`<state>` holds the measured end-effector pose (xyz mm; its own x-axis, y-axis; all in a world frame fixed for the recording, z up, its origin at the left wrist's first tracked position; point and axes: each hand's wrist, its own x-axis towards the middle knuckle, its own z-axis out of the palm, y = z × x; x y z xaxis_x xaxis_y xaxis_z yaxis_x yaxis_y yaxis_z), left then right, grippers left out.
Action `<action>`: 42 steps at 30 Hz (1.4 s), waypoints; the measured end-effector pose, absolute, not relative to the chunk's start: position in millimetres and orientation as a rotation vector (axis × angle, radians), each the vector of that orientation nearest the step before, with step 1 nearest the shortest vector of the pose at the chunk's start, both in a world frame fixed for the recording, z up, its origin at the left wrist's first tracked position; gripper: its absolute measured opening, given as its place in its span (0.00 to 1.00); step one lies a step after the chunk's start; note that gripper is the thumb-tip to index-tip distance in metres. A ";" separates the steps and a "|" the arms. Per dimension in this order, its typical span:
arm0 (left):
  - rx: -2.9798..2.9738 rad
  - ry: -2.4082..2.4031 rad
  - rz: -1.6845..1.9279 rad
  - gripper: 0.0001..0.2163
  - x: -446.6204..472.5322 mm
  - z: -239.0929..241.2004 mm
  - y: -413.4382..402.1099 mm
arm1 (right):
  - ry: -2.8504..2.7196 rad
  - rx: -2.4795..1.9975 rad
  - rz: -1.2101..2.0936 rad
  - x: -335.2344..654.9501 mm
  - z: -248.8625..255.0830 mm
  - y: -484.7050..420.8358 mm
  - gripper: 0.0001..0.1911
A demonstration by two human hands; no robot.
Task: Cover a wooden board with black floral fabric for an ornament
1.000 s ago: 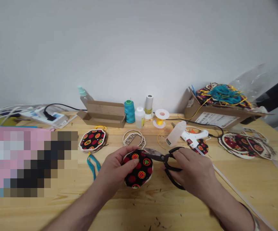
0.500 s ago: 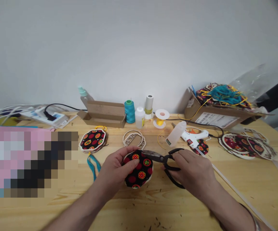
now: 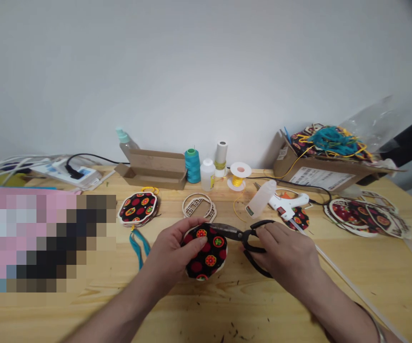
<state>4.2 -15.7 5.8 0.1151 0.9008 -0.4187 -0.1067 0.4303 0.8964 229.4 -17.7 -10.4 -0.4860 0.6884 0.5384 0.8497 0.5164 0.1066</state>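
Judging by looks, the round flowered piece (image 3: 209, 257) is prob. light, soft on its cloth face but stiffish below, since a pale rim is seen poking out behind; little slip is expected, though the rim may be fragile. It's best taken by the edge, thumb on cloth, fingers behind, w/o hard squeezing. It is held over the front-middle of the bench (image 3: 177, 317), well short of the far edge. By the L grip (image 3: 175, 245) it's pinched at its upper-L side, closed approx. to the piece's thickness. By the R grip (image 3: 287, 247), fingers curled round the handles, black scissors (image 3: 227, 232) are held, blades nearly together, tips by the piece's top edge nr the L fingertips; whether cloth is caught btwn them can't be told.
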 end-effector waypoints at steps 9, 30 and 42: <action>0.814 1.244 0.906 0.19 6.5 6.4 -17.1 | -2.328 -1.247 -0.603 227.7 -8.5 -19.4 0.14; 0.894 1.275 0.879 0.19 5.8 3.2 -16.0 | -2.258 -1.313 -0.711 218.5 -8.6 -26.1 0.15; 0.780 1.210 0.892 0.16 6.8 3.7 -15.3 | -2.094 -1.619 0.042 224.0 -8.8 -18.0 0.16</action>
<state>6.8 -15.3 3.7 0.1155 0.8922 -0.4365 -0.1532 0.4502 0.8797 224.0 -18.0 -8.8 -0.1770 0.9171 0.3571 0.9020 0.2963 -0.3138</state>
